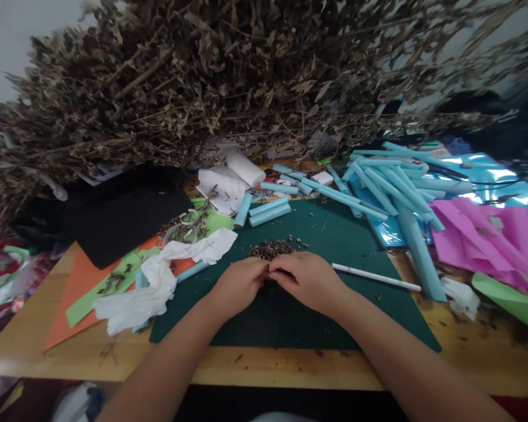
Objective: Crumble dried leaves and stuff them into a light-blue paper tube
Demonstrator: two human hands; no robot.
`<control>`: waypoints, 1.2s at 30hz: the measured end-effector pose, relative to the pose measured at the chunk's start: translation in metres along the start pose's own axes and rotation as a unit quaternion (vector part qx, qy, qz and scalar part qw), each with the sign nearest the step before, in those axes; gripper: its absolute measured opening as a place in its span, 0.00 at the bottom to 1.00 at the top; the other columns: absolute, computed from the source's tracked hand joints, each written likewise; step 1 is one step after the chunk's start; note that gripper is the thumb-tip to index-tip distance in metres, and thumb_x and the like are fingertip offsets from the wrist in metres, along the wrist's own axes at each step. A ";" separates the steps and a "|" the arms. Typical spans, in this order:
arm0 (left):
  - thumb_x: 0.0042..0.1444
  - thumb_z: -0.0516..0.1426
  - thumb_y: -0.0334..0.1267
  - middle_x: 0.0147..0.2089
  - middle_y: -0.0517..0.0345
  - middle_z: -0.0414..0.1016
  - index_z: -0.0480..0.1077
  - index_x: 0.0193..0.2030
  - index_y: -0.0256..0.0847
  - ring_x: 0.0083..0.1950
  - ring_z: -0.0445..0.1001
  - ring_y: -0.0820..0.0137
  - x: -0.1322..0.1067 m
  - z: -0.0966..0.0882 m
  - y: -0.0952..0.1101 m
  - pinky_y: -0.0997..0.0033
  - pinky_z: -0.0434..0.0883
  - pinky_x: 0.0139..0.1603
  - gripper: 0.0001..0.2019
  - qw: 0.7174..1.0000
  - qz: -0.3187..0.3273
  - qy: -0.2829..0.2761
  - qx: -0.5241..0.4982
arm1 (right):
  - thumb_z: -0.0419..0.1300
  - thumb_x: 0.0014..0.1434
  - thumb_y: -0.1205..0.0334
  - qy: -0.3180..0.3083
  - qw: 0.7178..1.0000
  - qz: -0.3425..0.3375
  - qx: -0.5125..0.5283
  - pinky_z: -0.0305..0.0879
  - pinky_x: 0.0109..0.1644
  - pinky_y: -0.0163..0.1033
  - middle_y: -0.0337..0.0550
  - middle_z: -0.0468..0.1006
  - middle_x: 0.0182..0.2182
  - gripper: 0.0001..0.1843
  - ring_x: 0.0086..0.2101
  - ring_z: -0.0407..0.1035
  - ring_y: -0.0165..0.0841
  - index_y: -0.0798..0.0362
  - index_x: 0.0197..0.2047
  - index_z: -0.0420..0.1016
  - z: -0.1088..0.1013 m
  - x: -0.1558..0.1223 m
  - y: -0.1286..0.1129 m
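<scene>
Both hands meet near the middle of a dark green mat (334, 234) that lies on the wooden tabletop (268, 366). The left hand (237, 284) and the right hand (308, 278) rest knuckles-up, fingers curled in tight. Their fingertips are pinched against each other at the point where the two hands touch. Whether anything sits between those fingertips cannot be made out.

Just beyond the fingertips, on the far side, lies a small heap of crumbled dried leaf bits (273, 248). It is low and flat. Its long axis runs left to right across the mat, and a few stray crumbs trail off to its right.

A thin white stick (376, 276) lies on the mat just right of the right hand. It slants from its far left end down to its near right end.

To the left, crumpled white tissue (158, 287) sprawls over the mat's edge and onto green and orange paper sheets (70, 293). A black sheet (123, 211) lies farther back on the left.

At the far right is a loose pile of light blue paper rolls (378, 181), most of them pointing from far left to near right. Pink paper (497, 234) lies beside them at the right edge. A great mass of dried leafy branches (229, 76) fills the whole far side.
</scene>
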State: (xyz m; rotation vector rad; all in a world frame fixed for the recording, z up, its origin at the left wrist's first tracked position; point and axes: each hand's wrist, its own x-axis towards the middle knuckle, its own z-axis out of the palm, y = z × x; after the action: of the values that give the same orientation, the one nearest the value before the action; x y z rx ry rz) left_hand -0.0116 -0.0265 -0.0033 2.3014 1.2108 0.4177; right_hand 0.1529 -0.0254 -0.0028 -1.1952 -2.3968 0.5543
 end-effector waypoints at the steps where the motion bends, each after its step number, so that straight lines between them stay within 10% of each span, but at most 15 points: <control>1: 0.52 0.44 0.26 0.27 0.58 0.67 0.64 0.27 0.39 0.31 0.65 0.72 0.000 0.000 0.000 0.75 0.61 0.31 0.10 1.000 -0.002 -0.004 -0.022 | 0.51 0.54 0.63 0.003 1.000 0.004 0.003 0.56 0.32 0.35 0.39 0.75 0.28 0.07 0.29 0.67 0.32 0.50 0.32 0.70 0.000 0.000 0.000; 14: 0.56 0.42 0.42 0.19 0.62 0.62 0.63 0.23 0.37 0.23 0.63 0.76 -0.005 -0.008 -0.001 0.77 0.59 0.27 0.17 0.986 -0.042 -0.020 -0.158 | 0.53 0.53 0.57 0.055 0.997 0.021 -0.059 0.47 0.25 0.34 0.39 0.73 0.21 0.09 0.23 0.64 0.30 0.51 0.28 0.69 0.001 0.000 -0.006; 21: 0.55 0.43 0.44 0.17 0.67 0.58 0.58 0.24 0.38 0.18 0.59 0.79 -0.001 0.000 -0.018 0.79 0.56 0.20 0.14 0.951 -0.140 0.065 -0.269 | 0.56 0.51 0.59 0.032 0.996 0.064 0.059 0.50 0.26 0.31 0.36 0.71 0.22 0.06 0.24 0.62 0.26 0.52 0.26 0.68 -0.008 0.003 0.008; 29: 0.51 0.48 0.39 0.25 0.63 0.62 0.59 0.26 0.38 0.20 0.58 0.80 0.005 0.000 -0.029 0.78 0.59 0.23 0.08 0.966 -0.123 0.170 -0.152 | 0.50 0.55 0.63 0.055 0.993 0.070 0.079 0.55 0.31 0.34 0.39 0.70 0.25 0.07 0.28 0.62 0.30 0.53 0.28 0.65 -0.011 0.006 0.019; 36: 0.54 0.44 0.44 0.16 0.63 0.54 0.55 0.15 0.38 0.22 0.58 0.73 0.007 -0.003 -0.023 0.72 0.57 0.27 0.20 0.983 -0.114 0.142 -0.030 | 0.50 0.54 0.64 0.121 0.989 0.063 0.059 0.57 0.36 0.37 0.43 0.66 0.28 0.07 0.32 0.61 0.32 0.54 0.26 0.64 -0.010 0.006 0.021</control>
State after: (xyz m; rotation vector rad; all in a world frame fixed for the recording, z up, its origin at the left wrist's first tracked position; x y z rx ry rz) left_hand -0.0251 -0.0088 -0.0136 2.0710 1.5562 0.7060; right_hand 0.1688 -0.0066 -0.0040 -1.2894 -2.0677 0.5487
